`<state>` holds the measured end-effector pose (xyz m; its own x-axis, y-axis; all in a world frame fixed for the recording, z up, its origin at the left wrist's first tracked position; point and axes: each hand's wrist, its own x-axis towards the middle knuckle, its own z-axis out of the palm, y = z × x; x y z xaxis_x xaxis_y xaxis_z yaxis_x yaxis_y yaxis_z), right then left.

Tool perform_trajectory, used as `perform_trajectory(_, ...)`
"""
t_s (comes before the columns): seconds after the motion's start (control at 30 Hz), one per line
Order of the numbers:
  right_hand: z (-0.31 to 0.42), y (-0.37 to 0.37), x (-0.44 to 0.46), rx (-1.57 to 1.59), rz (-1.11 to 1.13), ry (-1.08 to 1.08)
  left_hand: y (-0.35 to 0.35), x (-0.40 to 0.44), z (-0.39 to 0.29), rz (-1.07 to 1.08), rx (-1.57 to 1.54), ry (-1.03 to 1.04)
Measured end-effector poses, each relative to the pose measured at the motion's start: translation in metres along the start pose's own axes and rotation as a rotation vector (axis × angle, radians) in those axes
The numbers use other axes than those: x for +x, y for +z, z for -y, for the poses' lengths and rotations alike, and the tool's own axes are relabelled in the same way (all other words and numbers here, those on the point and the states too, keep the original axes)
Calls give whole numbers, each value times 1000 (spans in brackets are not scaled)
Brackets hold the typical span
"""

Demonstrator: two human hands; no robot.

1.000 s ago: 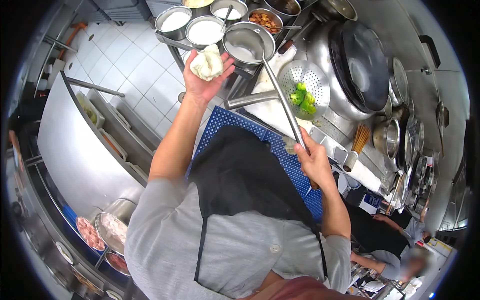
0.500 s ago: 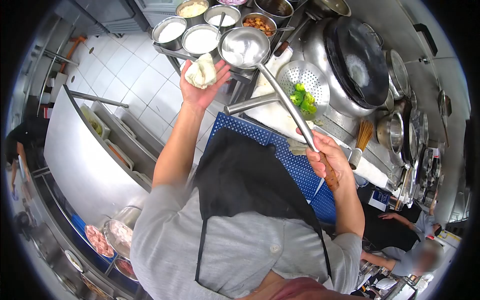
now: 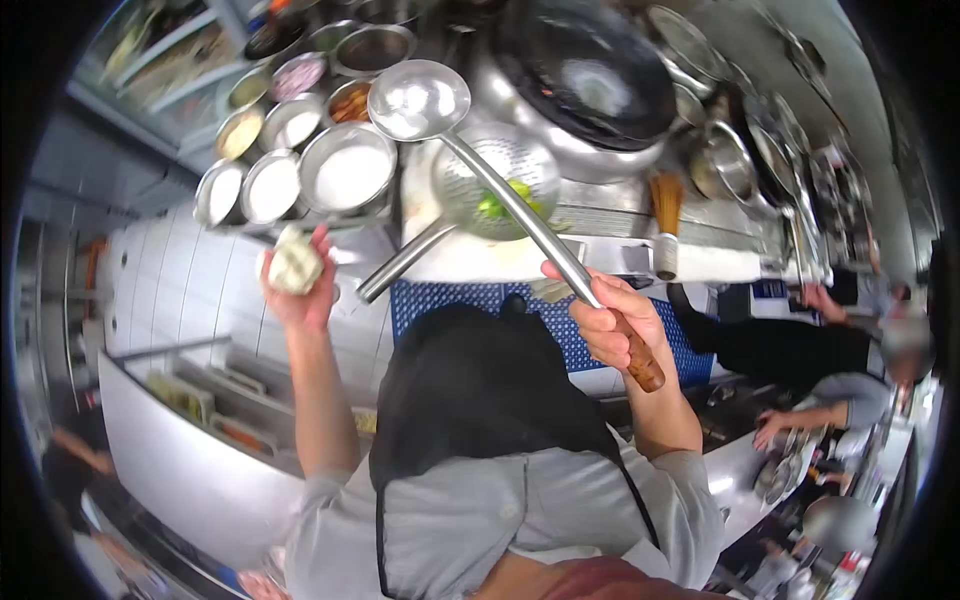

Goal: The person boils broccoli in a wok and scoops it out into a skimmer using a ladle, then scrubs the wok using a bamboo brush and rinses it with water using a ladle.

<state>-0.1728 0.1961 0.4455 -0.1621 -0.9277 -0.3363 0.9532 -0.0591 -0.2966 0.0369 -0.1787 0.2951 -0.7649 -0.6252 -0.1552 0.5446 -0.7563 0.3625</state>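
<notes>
My right hand (image 3: 620, 325) is wrapped round the wooden grip of a long steel ladle (image 3: 421, 98). The ladle's bowl is raised toward the metal pots, and its shaft crosses in front of a perforated skimmer (image 3: 470, 150). Green broccoli (image 3: 492, 206) lies in the skimmer, whose tubular handle points toward me. On my upturned left hand (image 3: 312, 305) rests a crumpled off-white cloth (image 3: 296, 262), held by the palm and fingers near the counter's left edge.
Behind the skimmer sits a dark wok (image 3: 600, 95) with whitish liquid. Metal pots of white powder or grains (image 3: 347, 172) line the counter. A bamboo brush (image 3: 666, 205) lies at right. One person (image 3: 850, 395) works at the right; another stands far left.
My view has turned toward the wok, so the counter appears more level. My left hand with the cloth sits lower and farther left; the right still grips the ladle.
</notes>
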Motion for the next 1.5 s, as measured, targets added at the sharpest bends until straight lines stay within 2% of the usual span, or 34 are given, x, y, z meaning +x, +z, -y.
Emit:
perform_trajectory(0.03, 17, 11, -33, -21, -41, -83, -10, 10, 23, 100, -95, -70)
perform_trajectory(0.07, 42, 3, -47, -1, -26, -117, 14, 9, 37, -6, -40, -30)
perform_trajectory(0.2, 88, -2, -59, -46, -91, -280, 31, 0, 34, 3, 24, -32)
perform_trajectory(0.27, 126, -18, -58, -104, -128, -353, 29, -2, 32, 93, 27, -25)
perform_trajectory(0.3, 154, -28, -57, -156, -155, -395, 40, -5, 39, 14, 69, 20)
perform_trajectory(0.33, 181, -36, -56, -203, -180, -437, 41, -6, 44, 50, 37, 48)
perform_trajectory(0.4, 239, -43, -50, -226, -273, -514, 45, -8, 57, -90, 94, 123)
perform_trajectory(0.5, 336, -67, -37, -160, -342, -625, 57, -15, 79, 143, 129, 64)
perform_trajectory(0.63, 476, -109, -19, -113, -304, -681, 78, -35, 114, 52, 178, 166)
perform_trajectory(0.7, 533, -125, -11, -136, -318, -753, 85, -52, 130, -140, 151, 294)
perform_trajectory(0.77, 574, -132, -5, -114, -359, -807, 126, -65, 151, -304, 112, 388)
perform_trajectory(0.87, 618, -139, 0, -191, -452, -835, 123, -96, 161, -81, 160, 286)
perform_trajectory(0.9, 637, -149, 3, -172, -427, -821, 125, -104, 164, -151, 204, 314)
perform_trajectory(1.0, 636, -154, -3, -112, -333, -812, 110, -120, 167, -349, 222, 380)
perform_trajectory(1.03, 631, -161, -5, -115, -318, -810, 110, -121, 172, -285, 250, 363)
perform_trajectory(1.13, 589, -163, -24, -160, -255, -775, 122, -107, 184, -408, 203, 390)
perform_trajectory(1.17, 574, -160, -32, -119, -319, -680, 129, -99, 188, -206, 246, 298)
perform_trajectory(1.23, 529, -154, -50, -64, -274, -651, 109, -77, 183, -294, 197, 315)
perform_trajectory(1.3, 489, -159, -62, -14, -166, -587, 102, -52, 182, -23, 126, 160)
perform_trajectory(1.37, 448, -163, -71, 51, -47, -518, 121, -30, 193, -41, 146, 112)
perform_trajectory(1.4, 425, -163, -75, 100, 0, -492, 132, -20, 199, 32, 150, 67)
perform_trajectory(1.5, 371, -158, -81, 90, -66, -418, 163, -5, 216, -9, 199, 66)
